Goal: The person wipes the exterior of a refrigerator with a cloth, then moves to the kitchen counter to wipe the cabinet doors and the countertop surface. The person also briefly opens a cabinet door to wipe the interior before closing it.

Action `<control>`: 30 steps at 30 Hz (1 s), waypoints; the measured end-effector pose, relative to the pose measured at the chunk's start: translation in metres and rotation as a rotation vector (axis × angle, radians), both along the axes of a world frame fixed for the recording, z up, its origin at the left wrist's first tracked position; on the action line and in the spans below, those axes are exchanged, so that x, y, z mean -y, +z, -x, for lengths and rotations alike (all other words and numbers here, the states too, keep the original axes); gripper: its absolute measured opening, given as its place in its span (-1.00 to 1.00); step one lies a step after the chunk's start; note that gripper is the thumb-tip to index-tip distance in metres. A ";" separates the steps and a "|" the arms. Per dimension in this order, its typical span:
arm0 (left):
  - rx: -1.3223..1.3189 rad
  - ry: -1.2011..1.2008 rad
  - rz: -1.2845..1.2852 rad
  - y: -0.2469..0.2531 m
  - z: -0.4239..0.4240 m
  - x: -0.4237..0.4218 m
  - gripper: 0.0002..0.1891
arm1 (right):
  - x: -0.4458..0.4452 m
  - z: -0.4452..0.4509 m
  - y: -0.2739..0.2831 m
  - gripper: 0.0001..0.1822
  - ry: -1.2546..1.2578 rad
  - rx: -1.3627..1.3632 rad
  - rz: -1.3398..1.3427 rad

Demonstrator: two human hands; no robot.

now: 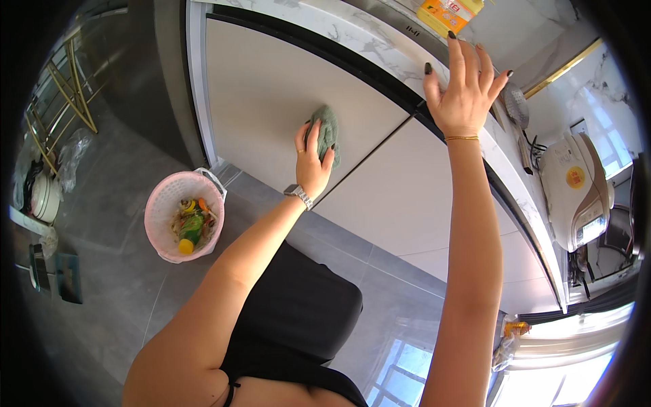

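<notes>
My left hand [313, 160] holds a folded green cloth [327, 133] flat against a pale cabinet door [264, 81]. A watch with a metal band is on that wrist. My right hand [464, 94] rests with spread fingers on the edge of the marble-patterned countertop [376, 48], and nothing is in it. Just beyond its fingertips stands a yellow bottle [450, 12] with an orange label. A skimmer [516, 107] lies on the counter to the right of that hand.
A pink waste basket [152, 213] with food scraps and a green bottle stands on the grey tiled floor. A rice cooker [574, 188] sits on the counter at right. Gold metal legs [71, 86], a brush [39, 267] and a dustpan [68, 277] are at far left.
</notes>
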State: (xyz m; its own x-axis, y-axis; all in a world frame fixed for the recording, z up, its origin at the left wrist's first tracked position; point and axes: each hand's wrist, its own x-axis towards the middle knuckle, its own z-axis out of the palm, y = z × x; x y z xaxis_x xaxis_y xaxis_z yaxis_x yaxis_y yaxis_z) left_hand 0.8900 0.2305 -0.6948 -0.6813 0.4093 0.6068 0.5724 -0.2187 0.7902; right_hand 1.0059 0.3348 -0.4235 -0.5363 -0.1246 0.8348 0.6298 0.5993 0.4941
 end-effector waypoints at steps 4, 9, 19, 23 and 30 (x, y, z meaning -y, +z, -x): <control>0.348 0.109 0.175 -0.080 -0.016 -0.017 -0.28 | 0.007 0.006 0.004 -0.33 0.070 0.033 -0.048; 1.210 -0.098 0.225 -0.064 -0.040 -0.013 -0.27 | 0.006 -0.011 0.002 -0.33 0.025 0.275 -0.042; 0.148 -0.171 -0.063 0.024 -0.055 -0.002 -0.39 | 0.006 -0.031 0.014 -0.35 0.037 0.883 -0.174; 0.124 -0.134 0.164 -0.006 -0.064 -0.007 -0.42 | 0.004 -0.034 0.008 -0.36 -0.004 0.831 -0.171; 1.075 -0.174 0.518 -0.121 -0.065 -0.019 -0.34 | 0.005 -0.020 0.003 -0.37 0.014 0.705 -0.154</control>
State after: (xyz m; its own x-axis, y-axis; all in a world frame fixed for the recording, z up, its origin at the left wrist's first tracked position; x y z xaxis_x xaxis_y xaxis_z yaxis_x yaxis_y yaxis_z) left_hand 0.9552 0.2498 -0.8162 -0.6494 0.5726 -0.5005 -0.4380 0.2564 0.8616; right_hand 1.0260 0.3294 -0.4203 -0.9384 -0.2240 0.2632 0.1227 0.4958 0.8597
